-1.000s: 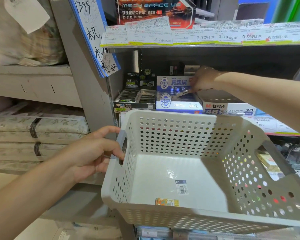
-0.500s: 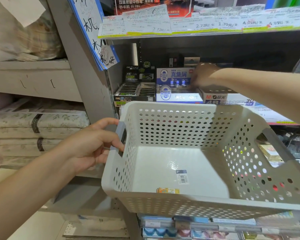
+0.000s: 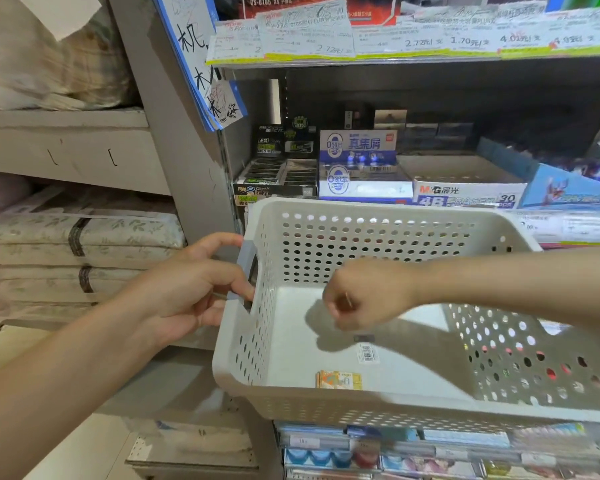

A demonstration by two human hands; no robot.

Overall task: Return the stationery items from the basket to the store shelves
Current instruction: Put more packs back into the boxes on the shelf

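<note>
Price tags (image 3: 430,39) on the shelf edge above the white basket (image 3: 378,407) read "2.7", "1.70" and "4.01". Behind the basket, a white carton (image 3: 468,195) reads "M&G", "4B" and "30"; left of it, a blue box (image 3: 359,145) shows Chinese characters.

Single head cam, wide-angle, looks forward and down from the person's eye level. Faces the store shelves (image 3: 413,60) straight on, close range. Basket (image 3: 378,403) fills near centre, both forearms enter from the near edge, left and right. No second view, so nothing shared.
</note>
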